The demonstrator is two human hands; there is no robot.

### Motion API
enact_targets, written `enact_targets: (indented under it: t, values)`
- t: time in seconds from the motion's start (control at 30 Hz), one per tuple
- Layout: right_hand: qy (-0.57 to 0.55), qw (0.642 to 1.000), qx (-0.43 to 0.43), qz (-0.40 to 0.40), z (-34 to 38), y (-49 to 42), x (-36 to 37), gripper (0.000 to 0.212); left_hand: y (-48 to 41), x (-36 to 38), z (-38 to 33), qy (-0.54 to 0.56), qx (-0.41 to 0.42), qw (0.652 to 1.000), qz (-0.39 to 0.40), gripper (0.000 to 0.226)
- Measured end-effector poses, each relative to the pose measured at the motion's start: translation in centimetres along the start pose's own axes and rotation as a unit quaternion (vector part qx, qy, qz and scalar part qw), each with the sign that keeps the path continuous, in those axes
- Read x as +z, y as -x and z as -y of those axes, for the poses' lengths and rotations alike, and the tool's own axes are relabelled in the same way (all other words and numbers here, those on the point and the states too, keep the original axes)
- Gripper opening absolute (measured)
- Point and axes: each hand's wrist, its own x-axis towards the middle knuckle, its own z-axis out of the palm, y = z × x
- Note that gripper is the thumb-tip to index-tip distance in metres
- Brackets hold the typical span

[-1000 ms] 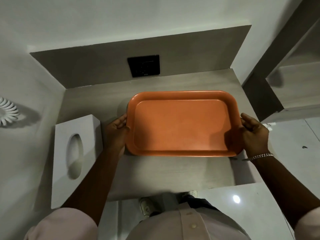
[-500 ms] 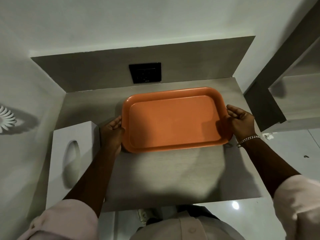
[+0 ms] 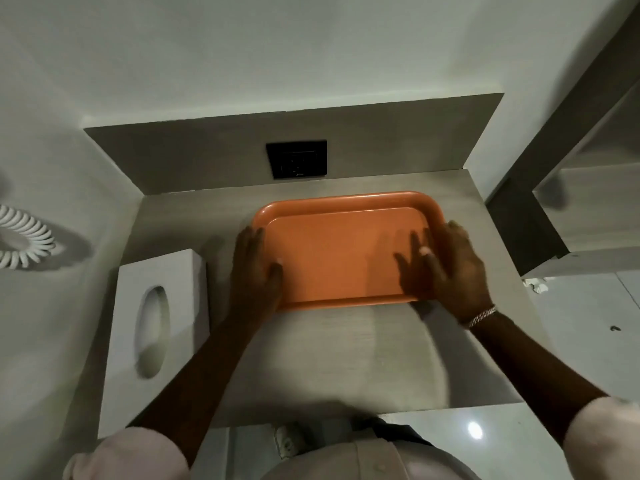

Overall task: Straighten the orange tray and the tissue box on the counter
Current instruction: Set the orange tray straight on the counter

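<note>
Both hands lie on the orange tray (image 3: 341, 251) in the head view. At centre left of the frame, the left hand (image 3: 256, 271) lies flat over the tray's left rim, fingers extended toward the back wall and thumb resting on the tray floor; it is released rather than grasping. At centre right, the right hand (image 3: 446, 268) is likewise spread open, its fingers splayed across the tray's right portion and rim, palm down, nothing clasped. A silver bracelet (image 3: 481, 317) circles the right wrist.

The tray sits flat on the grey counter (image 3: 329, 355), in the centre of the frame, with its long edges nearly parallel to the backsplash and a strip of bare counter between it and that wall. A black wall socket (image 3: 296, 159) is set in the backsplash just above the tray's back edge.

At lower left of the frame, the white tissue box (image 3: 157, 337) lies on the counter's left end, apart from the tray, its oval opening facing up and its long side running toward the viewer. A white coiled cord (image 3: 24, 237) shows at the far left edge. Pale pink sleeves appear along the bottom.
</note>
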Motion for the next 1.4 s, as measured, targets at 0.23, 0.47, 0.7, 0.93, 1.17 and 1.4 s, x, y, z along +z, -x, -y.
enact_targets:
  t: [0.23, 0.47, 0.7, 0.93, 1.17, 1.4]
  values:
    - [0.208, 0.959, -0.162, 0.103, 1.0, 7.3, 4.6, 0.081, 6.7, 2.6, -0.1, -0.202, 0.208, 0.956, 0.047, 0.073]
    - [0.273, 0.947, -0.154, 0.07, -0.1, 10.2, 7.4, 0.08, 9.9, 5.1, 1.4, -0.282, 0.168, 0.938, 0.114, 0.075]
    - [0.262, 0.953, -0.137, 0.065, -0.5, 9.6, 8.1, 0.082, 8.9, 5.8, 1.8, -0.292, 0.164, 0.936, 0.109, 0.077]
    - [0.247, 0.958, -0.131, 0.064, -0.1, 7.0, 8.8, 0.083, 6.1, 6.6, 1.8, -0.281, 0.154, 0.943, 0.091, 0.076]
    - [0.239, 0.96, -0.13, 0.061, 0.3, 4.7, 9.8, 0.082, 3.6, 6.9, 2.0, -0.266, 0.145, 0.95, 0.072, 0.079]
    - [0.237, 0.96, -0.135, 0.065, 0.3, 3.5, 10.0, 0.08, 2.6, 7.0, 2.1, -0.268, 0.128, 0.952, 0.074, 0.079]
